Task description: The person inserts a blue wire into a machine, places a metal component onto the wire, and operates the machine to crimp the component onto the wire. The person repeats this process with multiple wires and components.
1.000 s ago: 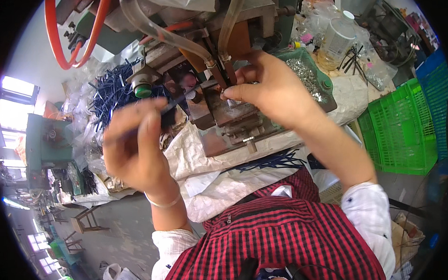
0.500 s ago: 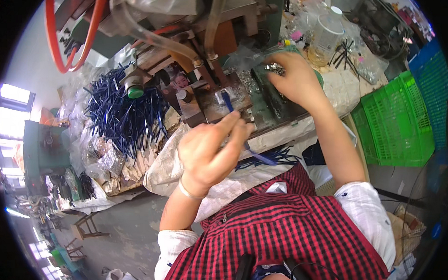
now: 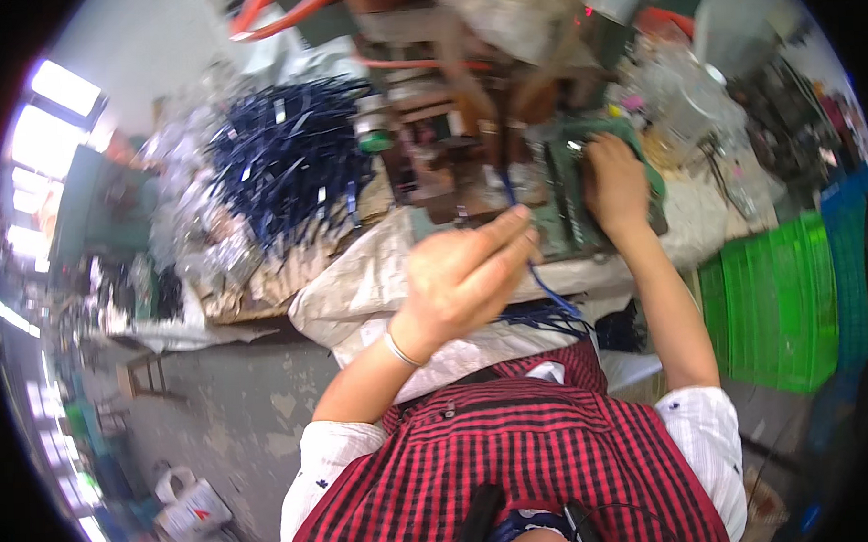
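Observation:
My left hand [image 3: 472, 274] pinches a thin dark blue strip [image 3: 552, 290] between thumb and fingers. Its upper end [image 3: 508, 187] runs up to the working spot of a bench machine [image 3: 449, 165], and the lower end hangs toward my lap. My right hand [image 3: 618, 188] reaches over a green tray [image 3: 657, 182] at the machine's right side. Its fingers are curled down and together near small shiny metal bits [image 3: 575, 147]; what they hold, if anything, is hidden. Motion blurs the machine's centre.
A large heap of dark blue strips [image 3: 292, 161] lies on the bench at left, beside clear plastic bags. More strips [image 3: 541, 315] lie across my lap edge. A clear plastic container [image 3: 686, 109] stands at back right, and green crates [image 3: 774, 302] stand right of the bench.
The view has turned, so the bench sits farther right in the picture. My left hand still pinches the strip. My right hand's fingers have curled down over the tray.

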A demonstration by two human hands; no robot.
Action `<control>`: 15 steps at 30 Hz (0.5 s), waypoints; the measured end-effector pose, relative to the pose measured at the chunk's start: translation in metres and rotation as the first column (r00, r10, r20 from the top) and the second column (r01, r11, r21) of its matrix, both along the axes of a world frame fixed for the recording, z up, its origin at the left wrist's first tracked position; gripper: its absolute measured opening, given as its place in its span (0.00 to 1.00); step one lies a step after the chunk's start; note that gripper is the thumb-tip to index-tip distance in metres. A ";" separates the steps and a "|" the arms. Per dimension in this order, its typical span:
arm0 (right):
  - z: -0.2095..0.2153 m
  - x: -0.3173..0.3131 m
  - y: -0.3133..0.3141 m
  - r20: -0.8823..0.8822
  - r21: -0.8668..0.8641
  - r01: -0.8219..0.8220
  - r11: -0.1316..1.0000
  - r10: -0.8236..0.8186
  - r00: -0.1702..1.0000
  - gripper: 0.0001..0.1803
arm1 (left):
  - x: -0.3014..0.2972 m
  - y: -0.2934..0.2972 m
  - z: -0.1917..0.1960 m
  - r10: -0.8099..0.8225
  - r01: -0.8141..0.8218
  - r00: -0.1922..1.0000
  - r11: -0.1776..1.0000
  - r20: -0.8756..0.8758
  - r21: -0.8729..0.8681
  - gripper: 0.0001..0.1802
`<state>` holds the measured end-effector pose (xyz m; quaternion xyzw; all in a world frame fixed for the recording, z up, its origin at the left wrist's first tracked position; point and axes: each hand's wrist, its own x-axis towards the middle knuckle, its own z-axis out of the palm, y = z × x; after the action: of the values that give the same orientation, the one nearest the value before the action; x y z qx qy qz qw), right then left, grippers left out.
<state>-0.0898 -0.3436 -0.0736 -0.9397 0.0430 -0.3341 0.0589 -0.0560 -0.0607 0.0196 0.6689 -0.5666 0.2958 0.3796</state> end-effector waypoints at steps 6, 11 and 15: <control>-0.012 -0.050 -0.017 0.119 0.681 0.099 0.726 -0.243 0.963 0.10 | -0.001 0.089 -0.011 0.454 -0.476 0.875 0.870 -0.171 -0.129 0.12; -0.008 -0.027 -0.013 0.218 0.778 -0.105 0.620 -0.110 0.970 0.09 | 0.075 0.098 -0.020 0.657 -0.641 0.705 0.751 -0.267 0.156 0.04; -0.007 -0.012 -0.012 0.166 0.749 -0.099 0.655 -0.041 0.985 0.10 | 0.138 0.051 -0.104 0.860 -0.792 0.510 0.472 -0.005 0.387 0.10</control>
<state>-0.1014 -0.3553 -0.0805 -0.7992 0.1577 -0.3631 0.4523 0.0817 -0.0095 -0.0845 0.9388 -0.1709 0.2726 0.1228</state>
